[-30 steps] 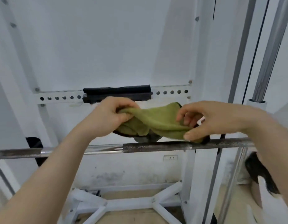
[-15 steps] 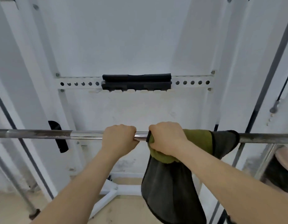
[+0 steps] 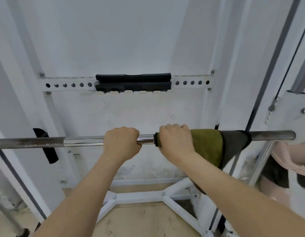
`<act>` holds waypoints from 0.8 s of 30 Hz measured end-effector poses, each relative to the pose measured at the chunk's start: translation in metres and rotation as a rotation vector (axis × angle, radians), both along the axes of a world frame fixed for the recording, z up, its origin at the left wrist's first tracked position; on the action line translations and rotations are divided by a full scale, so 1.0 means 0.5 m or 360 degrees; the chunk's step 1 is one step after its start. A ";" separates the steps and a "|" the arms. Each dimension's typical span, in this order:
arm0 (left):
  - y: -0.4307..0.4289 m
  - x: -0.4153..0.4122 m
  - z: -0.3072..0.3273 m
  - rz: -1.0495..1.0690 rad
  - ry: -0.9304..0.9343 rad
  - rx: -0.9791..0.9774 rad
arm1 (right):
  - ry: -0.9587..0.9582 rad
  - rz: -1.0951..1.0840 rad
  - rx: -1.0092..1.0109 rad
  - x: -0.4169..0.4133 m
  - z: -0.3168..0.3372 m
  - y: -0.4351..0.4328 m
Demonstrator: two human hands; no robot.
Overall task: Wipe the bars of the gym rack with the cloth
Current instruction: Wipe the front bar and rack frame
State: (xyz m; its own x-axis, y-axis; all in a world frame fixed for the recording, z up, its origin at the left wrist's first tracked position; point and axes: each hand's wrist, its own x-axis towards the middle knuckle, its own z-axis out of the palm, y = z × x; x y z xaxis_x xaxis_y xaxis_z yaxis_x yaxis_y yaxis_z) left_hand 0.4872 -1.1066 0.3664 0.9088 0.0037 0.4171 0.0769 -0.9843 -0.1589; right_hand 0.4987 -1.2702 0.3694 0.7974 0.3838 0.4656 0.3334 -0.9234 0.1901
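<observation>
- the bar (image 3: 80,141) runs level across the view in front of the white rack (image 3: 288,106). its middle part is bright chrome, its left part is dull and speckled, and its right end shows bare past the cloth.
- the left hand (image 3: 121,142) is clenched round the chrome part of the bar, knuckles up and fingers curled over the top.
- the right hand (image 3: 175,141) is just beside it on the right, with a short bit of chrome showing between the two. it grasps the cloth (image 3: 206,144) and wraps it round the bar.
- the cloth is draped over the bar from under the right hand out to the right. it is green next to the hand and dark grey farther along. it hangs below the bar behind the right forearm, and a dark edge of it shows at the left of the grip.
- behind the hands a white crossbar (image 3: 68,85) with a row of holes spans the rack, and a black pad (image 3: 133,82) covers its middle.
- a black bracket (image 3: 45,147) shows behind the bar's left part.
- the white base struts (image 3: 139,196) lie on the tan floor (image 3: 145,219) below the arms.
- at the right a thin cable (image 3: 292,57) runs up beside the rack. some pink fabric (image 3: 288,158) shows at the edge below the bar's end, and i cannot tell what it is.
</observation>
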 end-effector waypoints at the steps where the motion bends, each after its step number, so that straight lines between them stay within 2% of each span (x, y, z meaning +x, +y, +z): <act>1: 0.004 0.000 0.004 0.0006 0.0022 -0.0047 | 0.0013 0.0086 0.0030 0.000 -0.003 0.023; 4: -0.033 -0.014 0.008 -0.0128 0.0130 -0.0219 | 0.0017 0.0300 0.0090 0.005 -0.007 -0.005; 6: -0.090 -0.020 0.003 -0.0335 0.0151 -0.0246 | -0.0016 0.0307 0.0120 0.020 -0.011 -0.085; 10: -0.247 -0.020 -0.005 -0.0736 0.0069 -0.0245 | -0.0179 0.0025 0.0097 0.055 -0.029 -0.300; 13: -0.352 -0.004 -0.005 -0.0869 -0.0037 -0.0204 | -0.0232 -0.0284 0.0188 0.066 -0.041 -0.473; 16: -0.462 0.019 0.006 -0.1050 0.0086 -0.0388 | -0.0360 -0.0327 0.0286 0.066 -0.061 -0.564; 18: -0.547 0.028 0.030 -0.1161 0.0175 -0.0708 | -0.0454 -0.0216 0.0491 0.059 -0.093 -0.565; 20: -0.624 0.041 0.053 -0.1138 0.0254 -0.0923 | -0.0468 -0.0100 0.0867 0.036 -0.131 -0.548; 22: -0.683 0.072 0.068 -0.1071 0.0420 -0.0765 | -0.0370 0.0005 0.1278 -0.001 -0.167 -0.539; 24: -0.725 0.110 0.081 -0.0985 0.0715 -0.0559 | -0.0171 0.0113 0.1644 -0.041 -0.195 -0.537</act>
